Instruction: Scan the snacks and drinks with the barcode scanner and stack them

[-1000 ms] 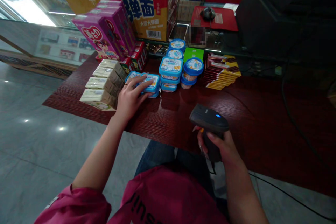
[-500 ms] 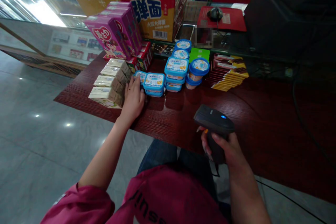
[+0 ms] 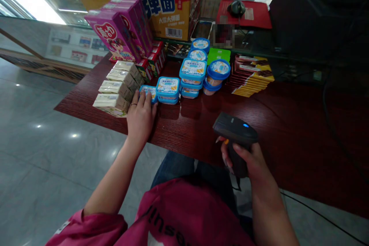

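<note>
Left of the frame's centre, the left hand (image 3: 140, 118) rests its fingers, close together, on a tub (image 3: 153, 91); whether it grips I cannot tell. Cartons (image 3: 107, 100) stand just left. Lower right of centre, the right hand (image 3: 254, 160) grasps a scanner (image 3: 235, 128).

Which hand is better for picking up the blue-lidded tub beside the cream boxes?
Probably the left hand: it's touching that blue-lidded tub, while the right hand grips a barcode scanner.
</note>
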{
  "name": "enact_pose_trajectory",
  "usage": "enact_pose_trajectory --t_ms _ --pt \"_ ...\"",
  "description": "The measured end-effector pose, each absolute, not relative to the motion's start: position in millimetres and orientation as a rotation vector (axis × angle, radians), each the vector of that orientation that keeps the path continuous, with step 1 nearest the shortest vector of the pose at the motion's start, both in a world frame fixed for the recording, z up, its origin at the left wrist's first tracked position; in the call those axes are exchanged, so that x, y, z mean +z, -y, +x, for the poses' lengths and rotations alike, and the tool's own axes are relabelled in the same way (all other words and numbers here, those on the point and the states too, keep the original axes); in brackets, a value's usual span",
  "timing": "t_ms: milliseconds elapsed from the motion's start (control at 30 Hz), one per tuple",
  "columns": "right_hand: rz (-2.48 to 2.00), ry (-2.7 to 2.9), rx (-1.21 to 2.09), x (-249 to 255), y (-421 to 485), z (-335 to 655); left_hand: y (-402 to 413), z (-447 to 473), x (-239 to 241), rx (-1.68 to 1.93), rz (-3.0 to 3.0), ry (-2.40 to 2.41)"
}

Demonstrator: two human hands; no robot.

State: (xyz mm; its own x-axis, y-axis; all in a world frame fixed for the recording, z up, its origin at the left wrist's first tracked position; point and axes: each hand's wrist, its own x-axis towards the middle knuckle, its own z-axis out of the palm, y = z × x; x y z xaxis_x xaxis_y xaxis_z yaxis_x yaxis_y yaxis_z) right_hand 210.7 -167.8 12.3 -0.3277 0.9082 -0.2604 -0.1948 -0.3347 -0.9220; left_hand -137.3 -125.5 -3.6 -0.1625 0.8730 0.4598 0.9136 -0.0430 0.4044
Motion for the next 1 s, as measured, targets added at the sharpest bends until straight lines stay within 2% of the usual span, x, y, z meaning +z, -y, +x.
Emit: enact_pose_trajectory --t_ms 200,400,567,667,833,1000 --pt "-1.050 1.107 1.789 15 165 210 162 -137 -9 -1.052 -1.969 2.139" --pt "-1.081 1.088 1.775 23 168 205 155 -138 -14 -1.168 -1.913 2.237" --pt "-1.094 1.112 1.752 24 168 206 173 -132 -2 -1.418 -1.809 2.232" --pt "-1.064 1.105 1.784 24 167 206 193 -117 5 -1.785 -1.633 2.341" --pt "-0.930 1.127 1.850 21 167 206 196 -80 11 -2.739 -1.259 2.649" --pt "-0.889 1.145 1.864 16 168 208 167 -55 23 -3.269 -1.071 2.759"
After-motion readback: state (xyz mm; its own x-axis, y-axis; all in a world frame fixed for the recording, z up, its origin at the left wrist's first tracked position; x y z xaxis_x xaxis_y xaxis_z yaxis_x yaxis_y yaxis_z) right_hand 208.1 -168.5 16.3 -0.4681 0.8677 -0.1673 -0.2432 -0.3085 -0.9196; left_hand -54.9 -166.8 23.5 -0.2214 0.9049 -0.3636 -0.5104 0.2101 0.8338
